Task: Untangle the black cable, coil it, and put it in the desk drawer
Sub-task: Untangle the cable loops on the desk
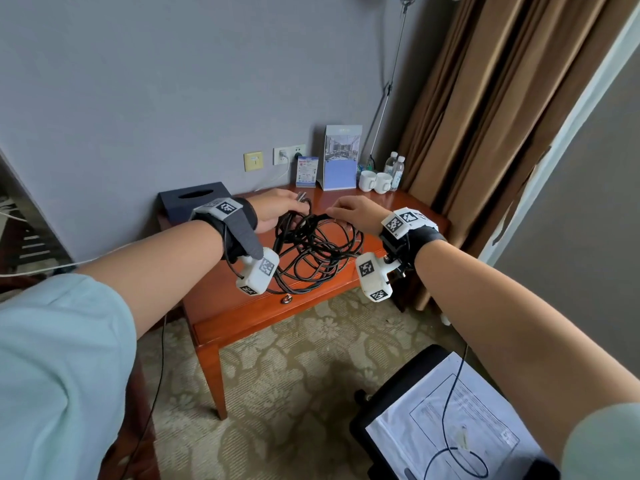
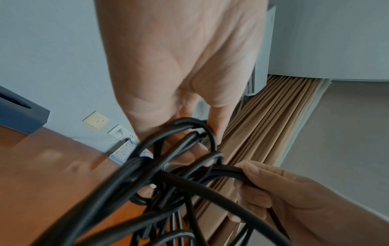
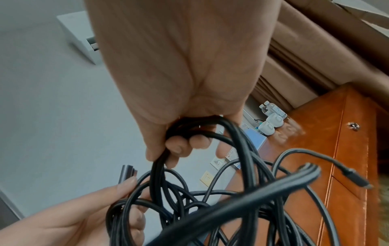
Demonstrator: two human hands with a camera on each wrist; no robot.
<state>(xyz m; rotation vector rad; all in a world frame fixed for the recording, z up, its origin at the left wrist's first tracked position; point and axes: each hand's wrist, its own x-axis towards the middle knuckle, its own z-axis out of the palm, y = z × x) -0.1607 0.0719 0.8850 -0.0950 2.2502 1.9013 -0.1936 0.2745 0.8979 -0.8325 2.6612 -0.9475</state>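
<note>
**A:** Starting at the left, what stands on the desk?

**B:** A dark tissue box sits at the far left corner of the wooden desk, against the grey wall. Just right of it, on the wall, are a yellowish switch plate and a white socket with a white lead plugged in.

**A:** And the left hand?

**B:** The left hand is raised over the desk top, fingers curled round several strands of the black cable. A metal-grey plug end sticks out beyond its fingertips.

**A:** Where does the cable hang?

**B:** It is a loose tangle of loops between the two hands, drooping down in front of the desk drawer, which is closed, with a small ring pull. In the right wrist view a second connector dangles free on the right side of the bundle.

**A:** The right hand?

**B:** The right hand is also clenched on a bunch of loops, thumb and fingers wrapped round them, near the left hand.

**A:** Further right?

**B:** Two leaflets stand at the back, then two white cups and two water bottles, next to a brown curtain. At lower right, papers lie on a black chair.
</note>
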